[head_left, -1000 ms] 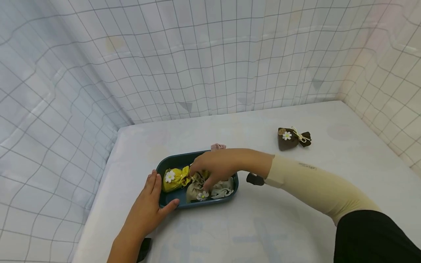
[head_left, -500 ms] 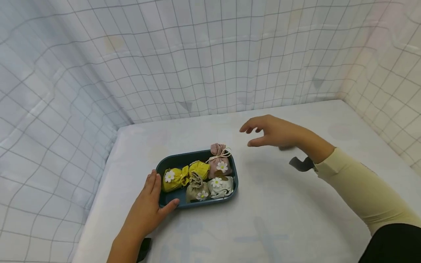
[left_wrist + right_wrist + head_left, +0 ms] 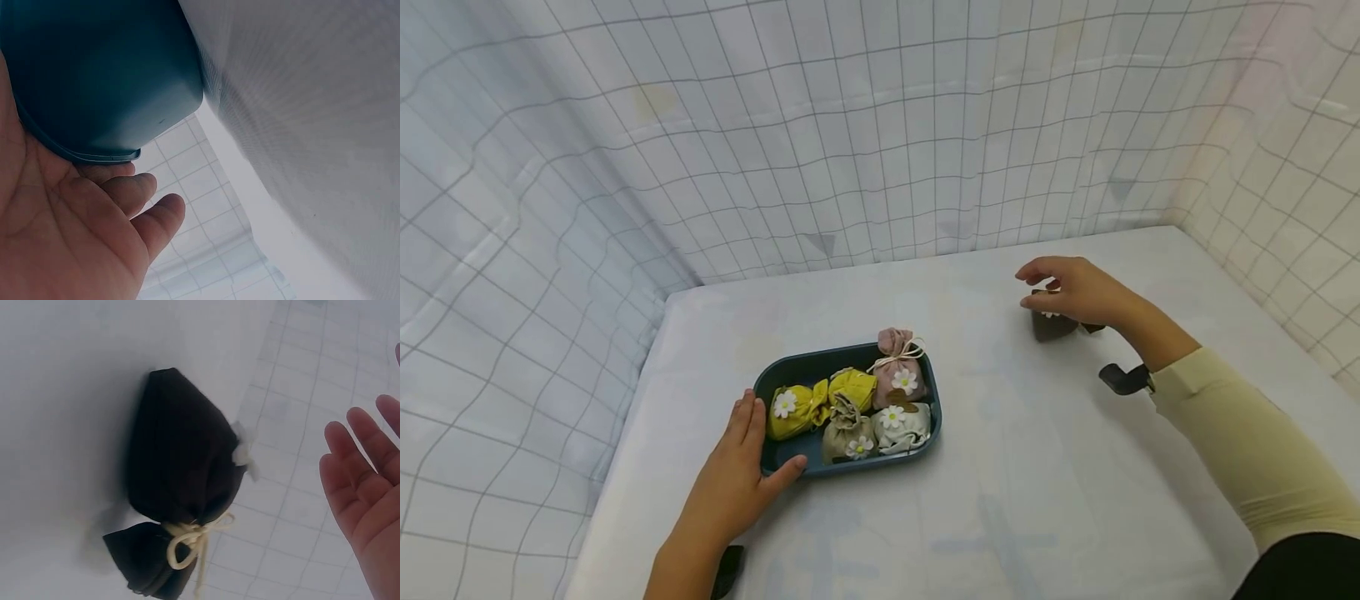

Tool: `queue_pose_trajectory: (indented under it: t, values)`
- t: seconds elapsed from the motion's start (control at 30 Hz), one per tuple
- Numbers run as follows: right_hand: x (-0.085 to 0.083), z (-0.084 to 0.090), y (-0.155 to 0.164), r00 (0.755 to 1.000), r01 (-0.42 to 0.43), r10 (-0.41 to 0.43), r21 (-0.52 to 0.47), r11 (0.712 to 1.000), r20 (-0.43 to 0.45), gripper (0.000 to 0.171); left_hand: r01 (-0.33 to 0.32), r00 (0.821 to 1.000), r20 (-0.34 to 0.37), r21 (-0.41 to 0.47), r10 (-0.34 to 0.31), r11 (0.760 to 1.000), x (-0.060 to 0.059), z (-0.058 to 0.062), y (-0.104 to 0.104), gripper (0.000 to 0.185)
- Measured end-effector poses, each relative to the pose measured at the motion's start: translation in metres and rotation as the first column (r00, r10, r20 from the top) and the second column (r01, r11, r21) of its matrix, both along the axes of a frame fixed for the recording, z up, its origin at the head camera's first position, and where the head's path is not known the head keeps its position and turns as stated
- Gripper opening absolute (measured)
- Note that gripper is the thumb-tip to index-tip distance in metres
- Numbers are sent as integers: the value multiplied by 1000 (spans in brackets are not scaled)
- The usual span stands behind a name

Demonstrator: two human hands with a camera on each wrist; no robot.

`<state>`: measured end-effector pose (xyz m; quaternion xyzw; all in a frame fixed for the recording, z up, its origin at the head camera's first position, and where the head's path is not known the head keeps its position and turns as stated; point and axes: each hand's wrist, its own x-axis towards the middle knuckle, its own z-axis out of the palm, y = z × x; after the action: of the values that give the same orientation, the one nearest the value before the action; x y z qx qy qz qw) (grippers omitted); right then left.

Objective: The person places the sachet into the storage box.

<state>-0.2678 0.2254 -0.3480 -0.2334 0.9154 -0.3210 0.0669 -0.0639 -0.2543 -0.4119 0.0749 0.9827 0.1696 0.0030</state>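
My left hand (image 3: 735, 462) rests against the left end of a dark blue oval tray (image 3: 850, 469), thumb along its front rim. In the left wrist view the palm and fingers (image 3: 159, 228) lie at the rim of the tray (image 3: 106, 75). Inside it sit two yellow drawstring pouches, an olive-beige one (image 3: 842, 437), a pale grey one (image 3: 913, 429) and a pink one (image 3: 891, 375) leaning up over the back rim. My right hand (image 3: 1086, 292), fingers loosely bent, hovers over a dark brown drawstring pouch (image 3: 1052, 327) with a cream cord and white flower. Nothing is between its fingers.
A white cloth covers the table (image 3: 1000, 467). White grid-patterned curtains (image 3: 910, 133) hang behind it and along both sides. Dark straps (image 3: 1123, 379) show at both wrists.
My right hand has come out of the tray with nothing in it and moved right to above the brown pouch. The left hand and the tray have stayed in place.
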Motion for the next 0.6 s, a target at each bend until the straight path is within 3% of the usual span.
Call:
queue_pose_trajectory:
  t: [0.4,0.6]
  values:
    - [-22,-32,27,990,133,-130,-41,990,58,46,-7,1000,8,-1,7,1000,3,1,0,105]
    - [-31,-37,35,984,142,-143,8,990,108,52,1,1000,1,3,-1,1000,2,1,1,105]
